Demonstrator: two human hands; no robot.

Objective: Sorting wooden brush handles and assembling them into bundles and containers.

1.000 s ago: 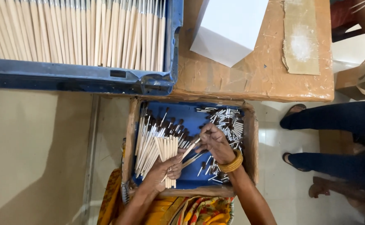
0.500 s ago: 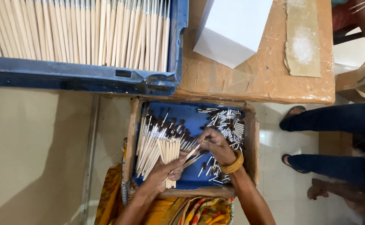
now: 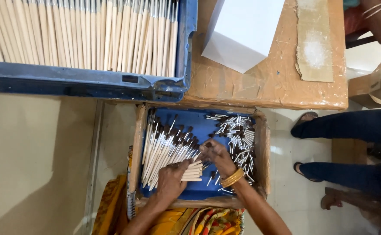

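right hand (image 3: 216, 157) has slid toward the brush sticks (image 3: 168, 152), grip pinching one; left hand (image 3: 172, 178) clasps the bundle.

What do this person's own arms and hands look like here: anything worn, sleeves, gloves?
Both hands are bare, with no gloves. The right hand has a stack of gold-coloured bangles at the wrist. The left hand shows nothing worn at the wrist. Both forearms are uncovered as far as they can be seen; no sleeves show. Below them lies yellow and orange patterned cloth, the person's clothing.
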